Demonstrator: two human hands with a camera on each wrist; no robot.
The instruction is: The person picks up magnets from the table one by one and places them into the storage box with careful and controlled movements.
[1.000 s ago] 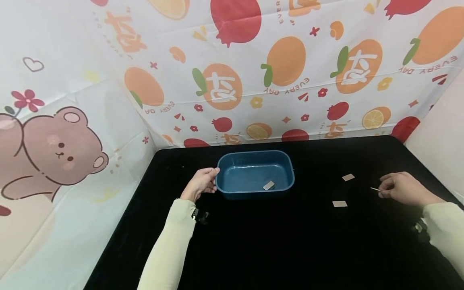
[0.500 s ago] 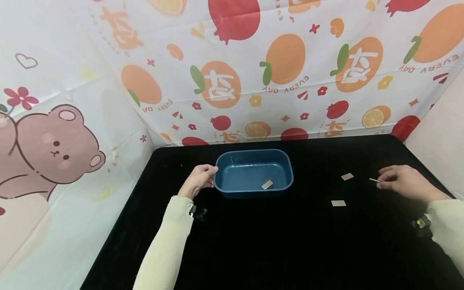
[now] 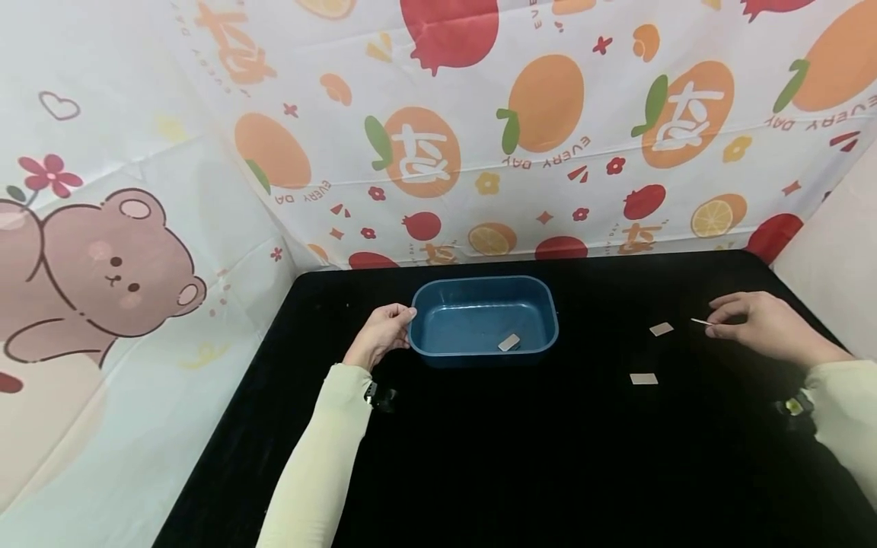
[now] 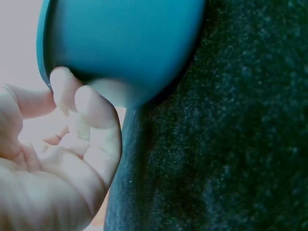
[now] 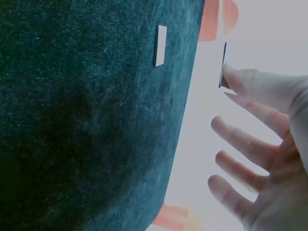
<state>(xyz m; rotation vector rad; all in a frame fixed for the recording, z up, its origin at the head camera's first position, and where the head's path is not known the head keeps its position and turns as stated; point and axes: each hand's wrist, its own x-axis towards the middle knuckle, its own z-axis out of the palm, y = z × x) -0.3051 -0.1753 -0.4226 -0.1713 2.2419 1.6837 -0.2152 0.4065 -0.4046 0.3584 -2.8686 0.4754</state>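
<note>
My left hand (image 3: 381,333) pinches the left rim of a blue plastic basin (image 3: 485,355) between thumb and fingers. In the left wrist view, curled fingertips (image 4: 91,103) press on the basin's outer wall (image 4: 125,48). One small pale rectangular tile (image 3: 509,342) lies inside, near the front wall. Over the right side of the table, my right hand (image 3: 770,326) pinches a thin flat tile (image 3: 700,322) by thumb and index finger, its edge towards the head camera. From the right wrist, the held tile (image 5: 223,65) looks dark and thin; the other fingers are spread.
Two similar pale tiles lie on the black cloth, one (image 3: 661,329) just left of the right hand and another (image 3: 643,378) nearer the front. A fruit-print curtain (image 3: 486,129) rises behind the black table (image 3: 514,457), and a bear-print sheet (image 3: 171,320) hangs at left.
My right hand has moved away from me and a little left with the tile, over the table. The left hand keeps its grip on the basin, and the head view shifts slightly.
</note>
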